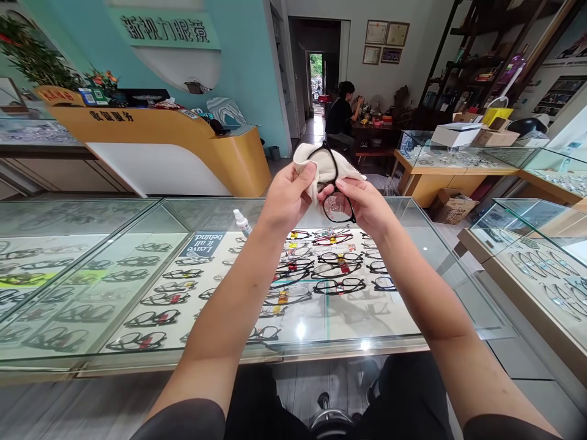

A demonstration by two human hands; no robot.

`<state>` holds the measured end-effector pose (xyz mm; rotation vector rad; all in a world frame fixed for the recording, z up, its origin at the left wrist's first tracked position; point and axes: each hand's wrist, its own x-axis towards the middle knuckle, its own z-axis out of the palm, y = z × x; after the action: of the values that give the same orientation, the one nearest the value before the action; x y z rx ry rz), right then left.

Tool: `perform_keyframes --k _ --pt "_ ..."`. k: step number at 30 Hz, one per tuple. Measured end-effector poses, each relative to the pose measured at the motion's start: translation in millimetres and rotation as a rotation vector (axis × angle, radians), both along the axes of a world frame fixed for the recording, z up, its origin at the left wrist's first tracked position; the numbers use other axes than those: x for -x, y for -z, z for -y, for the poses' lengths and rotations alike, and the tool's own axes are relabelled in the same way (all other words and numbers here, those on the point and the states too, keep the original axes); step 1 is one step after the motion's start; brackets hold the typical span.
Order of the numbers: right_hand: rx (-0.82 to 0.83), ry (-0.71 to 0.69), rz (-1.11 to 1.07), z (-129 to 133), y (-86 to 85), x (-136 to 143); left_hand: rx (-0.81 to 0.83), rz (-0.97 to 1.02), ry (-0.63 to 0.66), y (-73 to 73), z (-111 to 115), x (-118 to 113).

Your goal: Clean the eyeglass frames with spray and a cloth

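Black-framed glasses (338, 206) are held up above the glass display case, tilted, with one lens hanging low and the other partly wrapped in a pale cloth (326, 164). My left hand (293, 192) pinches the cloth around the upper part of the frame, its thumb pressed on the fabric. On the other side, my right hand (362, 198) grips the glasses near the bare lens, and the cloth drapes over its fingers. A white spray bottle (242, 222) stands on the case, left of my hands.
The glass display case (293, 349) spans the front, with rows of glasses inside. More cases (541, 244) stand to the right, with boxes on one. A counter (183, 131) is at the back left. A seated person (340, 119) works at a far table.
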<state>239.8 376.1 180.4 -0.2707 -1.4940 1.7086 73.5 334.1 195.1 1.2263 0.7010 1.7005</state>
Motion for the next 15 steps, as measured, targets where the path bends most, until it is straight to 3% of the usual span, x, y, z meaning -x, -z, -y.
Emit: perform_keyframes --k 3,10,15 --pt "0.028 0.022 -0.012 -1.2 3.3 2.8 -0.041 -0.03 0.019 1.4 2.2 1.0" --pt "-0.163 0.085 0.051 6.6 14.1 15.3 -0.048 0.008 -0.233 8.5 -4.6 -3.5" --pt "0.043 -0.048 -0.057 14.9 7.1 15.5 0.068 -0.009 -0.175 1.8 -5.6 1.0"
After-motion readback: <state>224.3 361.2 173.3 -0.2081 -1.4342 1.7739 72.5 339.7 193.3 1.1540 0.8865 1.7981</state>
